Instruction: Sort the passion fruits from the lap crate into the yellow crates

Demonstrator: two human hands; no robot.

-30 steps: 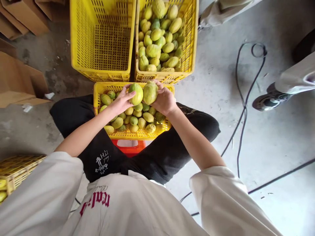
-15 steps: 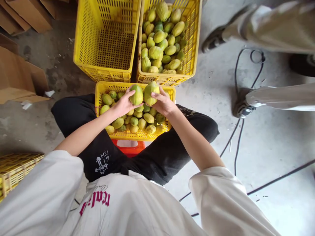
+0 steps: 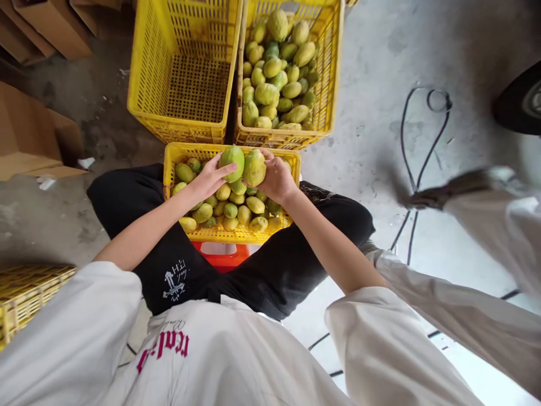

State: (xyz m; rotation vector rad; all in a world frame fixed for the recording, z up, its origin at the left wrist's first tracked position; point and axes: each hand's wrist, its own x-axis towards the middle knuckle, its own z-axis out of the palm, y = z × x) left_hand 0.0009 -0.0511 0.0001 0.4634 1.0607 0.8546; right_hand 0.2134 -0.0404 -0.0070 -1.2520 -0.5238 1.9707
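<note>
My left hand [image 3: 212, 176] grips a smooth green oval fruit [image 3: 234, 160], its thumb laid across the front. Beside it, my right hand [image 3: 276, 177] is closed on a yellower, bumpier oval fruit [image 3: 254, 169], with the fingers partly hidden behind. The two fruits are side by side, almost touching, above a shallow yellow crate [image 3: 236, 235] between my knees. Several similar green-yellow fruits [image 3: 230, 210] fill that crate. I cannot make out their exact kind; they look somewhat like small papayas.
Ahead stand a deep yellow crate [image 3: 198, 125] with a bare bottom and another crate [image 3: 333, 84] with several fruits. Cardboard boxes [image 3: 31, 132] lie left. At right, a person's legs [image 3: 477, 310] pass close to my knee, near a black cable [image 3: 406, 129] and a wheel [image 3: 524, 101].
Both fruits have shifted and turned slightly in my hands, the right one moving a little left and down. The person at right has stepped closer to me.
</note>
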